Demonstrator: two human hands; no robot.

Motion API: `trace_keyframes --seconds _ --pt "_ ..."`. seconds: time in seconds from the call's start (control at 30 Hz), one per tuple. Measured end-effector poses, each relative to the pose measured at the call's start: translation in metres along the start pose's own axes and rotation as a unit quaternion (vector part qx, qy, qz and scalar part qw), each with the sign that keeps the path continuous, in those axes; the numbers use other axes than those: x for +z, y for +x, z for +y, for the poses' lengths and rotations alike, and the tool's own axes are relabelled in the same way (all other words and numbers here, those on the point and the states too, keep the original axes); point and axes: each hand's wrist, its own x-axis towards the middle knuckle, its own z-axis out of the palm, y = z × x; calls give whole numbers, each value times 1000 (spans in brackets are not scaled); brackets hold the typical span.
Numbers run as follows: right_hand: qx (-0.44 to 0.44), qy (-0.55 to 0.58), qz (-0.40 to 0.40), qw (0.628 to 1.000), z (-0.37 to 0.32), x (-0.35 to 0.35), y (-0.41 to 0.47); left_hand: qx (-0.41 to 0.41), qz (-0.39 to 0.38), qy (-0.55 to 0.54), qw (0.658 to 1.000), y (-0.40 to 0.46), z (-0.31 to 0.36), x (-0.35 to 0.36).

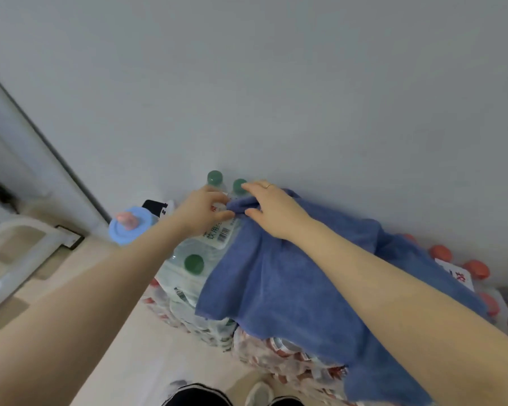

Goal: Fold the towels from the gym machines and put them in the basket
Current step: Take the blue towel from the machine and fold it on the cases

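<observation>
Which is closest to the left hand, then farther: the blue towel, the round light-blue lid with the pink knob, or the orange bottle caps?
1. Blue towel: its corner sits at the left hand fingers.
2. Round light-blue lid with pink knob: on the left, by the wall.
3. Orange bottle caps: far right.

Towel (279,288) draped over shrink-wrapped bottle packs (188,276) against wall (276,83); lidded container (131,227) left of packs.
</observation>
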Motion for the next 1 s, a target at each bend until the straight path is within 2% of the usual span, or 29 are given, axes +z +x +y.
trace_keyframes --seconds 0.07,0.13,0.23,0.27,0.3,0.4,0.47,0.53,0.63,0.7,0.9,1.0 --pt "9 -33 -23 999 -4 4 11 13 0 -75 997 -5 -1 0" --pt "-1 -31 0 1000 -5 3 19 1 6 -202 979 -7 4 -2" --pt "8 85 65 994 -8 -16 26 -38 9 -439 898 -9 17 -9" --pt "20 147 97 984 -10 -25 28 -43 -2 -479 877 -10 20 -12" --pt "29 210 125 969 -13 -35 29 -45 -29 -489 870 -8 21 -12" --pt "59 382 157 909 -19 -58 30 -44 -140 -474 868 -8 24 -13" --pt "58 415 157 894 -19 -67 30 -53 -191 -472 859 -8 21 -17" --pt "61 385 156 907 -18 -68 33 -60 -184 -443 875 -11 12 -27" --pt "76 280 193 937 -18 -59 44 -90 -122 -354 923 -9 -13 -47" --pt "77 213 213 950 -25 -51 55 -109 -97 -335 931 -11 -31 -58" --pt "13 201 199 959 -54 -29 97 -124 -95 -246 957 -22 -74 -69" --pt "-19 150 144 978 -63 -7 114 -145 -76 -183 969 -21 -96 -69"
